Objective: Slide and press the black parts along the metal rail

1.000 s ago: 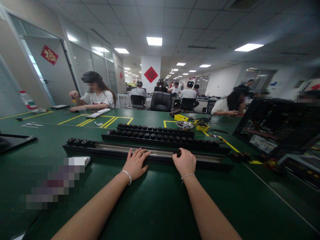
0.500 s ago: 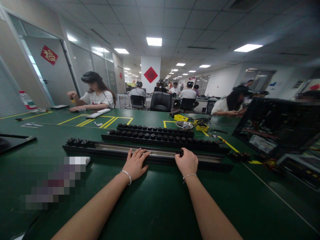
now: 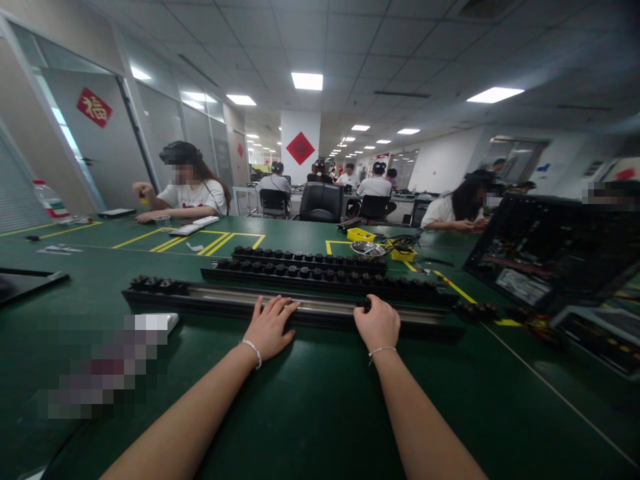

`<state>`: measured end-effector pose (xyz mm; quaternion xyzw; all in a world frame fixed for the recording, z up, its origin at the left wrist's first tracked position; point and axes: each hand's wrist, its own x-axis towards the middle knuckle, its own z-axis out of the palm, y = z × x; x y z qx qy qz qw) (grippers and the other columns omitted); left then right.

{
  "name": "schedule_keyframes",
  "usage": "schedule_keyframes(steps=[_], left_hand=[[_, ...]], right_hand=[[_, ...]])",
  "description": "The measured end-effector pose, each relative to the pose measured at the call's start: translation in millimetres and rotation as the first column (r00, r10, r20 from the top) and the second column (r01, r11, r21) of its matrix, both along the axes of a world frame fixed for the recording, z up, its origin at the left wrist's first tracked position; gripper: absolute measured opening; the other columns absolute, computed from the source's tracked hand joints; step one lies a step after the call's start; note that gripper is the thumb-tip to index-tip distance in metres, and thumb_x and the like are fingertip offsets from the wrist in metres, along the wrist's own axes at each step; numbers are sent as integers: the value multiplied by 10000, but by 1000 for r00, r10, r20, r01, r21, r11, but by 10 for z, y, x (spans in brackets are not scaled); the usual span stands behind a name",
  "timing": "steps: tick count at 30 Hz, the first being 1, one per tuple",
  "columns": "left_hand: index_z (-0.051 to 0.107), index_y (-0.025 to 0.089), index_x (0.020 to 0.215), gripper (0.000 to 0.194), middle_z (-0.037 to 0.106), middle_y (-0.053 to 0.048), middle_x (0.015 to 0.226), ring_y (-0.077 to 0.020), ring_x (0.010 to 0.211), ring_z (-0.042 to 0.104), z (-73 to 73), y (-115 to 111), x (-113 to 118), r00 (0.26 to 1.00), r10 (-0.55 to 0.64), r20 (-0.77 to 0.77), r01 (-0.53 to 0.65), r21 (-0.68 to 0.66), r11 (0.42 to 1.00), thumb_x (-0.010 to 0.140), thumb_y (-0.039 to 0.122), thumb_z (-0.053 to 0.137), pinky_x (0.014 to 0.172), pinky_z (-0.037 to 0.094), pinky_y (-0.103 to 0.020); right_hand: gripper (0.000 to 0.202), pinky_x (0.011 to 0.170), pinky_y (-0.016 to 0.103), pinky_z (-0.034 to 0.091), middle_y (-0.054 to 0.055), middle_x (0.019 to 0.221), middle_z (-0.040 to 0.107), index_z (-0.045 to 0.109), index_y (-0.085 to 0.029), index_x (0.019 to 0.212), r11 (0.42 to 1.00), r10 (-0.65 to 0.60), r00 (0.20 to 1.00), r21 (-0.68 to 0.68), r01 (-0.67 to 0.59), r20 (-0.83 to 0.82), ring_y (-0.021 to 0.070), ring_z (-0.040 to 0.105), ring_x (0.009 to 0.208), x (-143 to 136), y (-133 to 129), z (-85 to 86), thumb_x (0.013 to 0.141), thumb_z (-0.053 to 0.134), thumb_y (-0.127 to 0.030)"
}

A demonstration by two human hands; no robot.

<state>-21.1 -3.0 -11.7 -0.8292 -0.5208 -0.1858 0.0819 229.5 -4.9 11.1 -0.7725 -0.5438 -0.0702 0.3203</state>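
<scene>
A long black rail [image 3: 210,295] with a pale metal channel lies across the table before me. Several small black modules [image 3: 159,284] sit in its left end. My left hand [image 3: 270,328] rests on the rail's near side, fingers spread and holding nothing. Farther right, my right hand [image 3: 379,323] has its fingers curled round a small black module [image 3: 367,304] at the channel. Most of that part is hidden by the fingers, and I cannot tell how deep it sits. Just behind lie two more black rails [image 3: 305,271] lined with similar modules.
An open computer case [image 3: 530,247] stands at the right, with loose black modules [image 3: 477,311] beside it. Beyond the rails are a metal dish [image 3: 367,249] and yellow bins [image 3: 361,235]. A blurred-out item [image 3: 110,367] lies at left. Other people sit farther off.
My right hand has slid slightly right along the rail with the black module. My left hand keeps its place on the rail. The camera view has shifted a little.
</scene>
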Motion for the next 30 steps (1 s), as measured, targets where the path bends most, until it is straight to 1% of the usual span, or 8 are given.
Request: schedule_keyframes(steps=[10, 23, 30], left_hand=[[378, 334, 1346, 607, 482, -23, 1363, -263, 1317, 333, -10, 13, -7, 1000, -5, 15, 5, -10, 1000, 762, 331, 546, 1114, 63, -556], [372, 335, 1347, 602, 474, -22, 1373, -260, 1321, 329, -2, 6, -3, 1000, -2, 9, 2, -18, 1000, 769, 340, 540, 1112, 69, -557], [376, 332, 1344, 602, 476, -18, 1369, -256, 1320, 326, -6, 7, -6, 1000, -6, 9, 6, -9, 1000, 767, 342, 547, 1114, 62, -549]], right_hand=[[402, 948, 361, 307, 119, 1025, 655, 607, -135, 1103, 999, -36, 999, -19, 36, -4, 237, 552, 1027, 86, -20, 29, 746, 452, -236], [410, 948, 365, 311, 113, 1035, 652, 595, -141, 1123, 998, -34, 999, -47, 33, -19, 233, 547, 1034, 86, -37, 63, 752, 443, -225], [434, 956, 365, 310, 115, 1036, 647, 570, -130, 1159, 994, -71, 997, -83, 70, -21, 231, 546, 1034, 89, -42, 92, 752, 448, -219]])
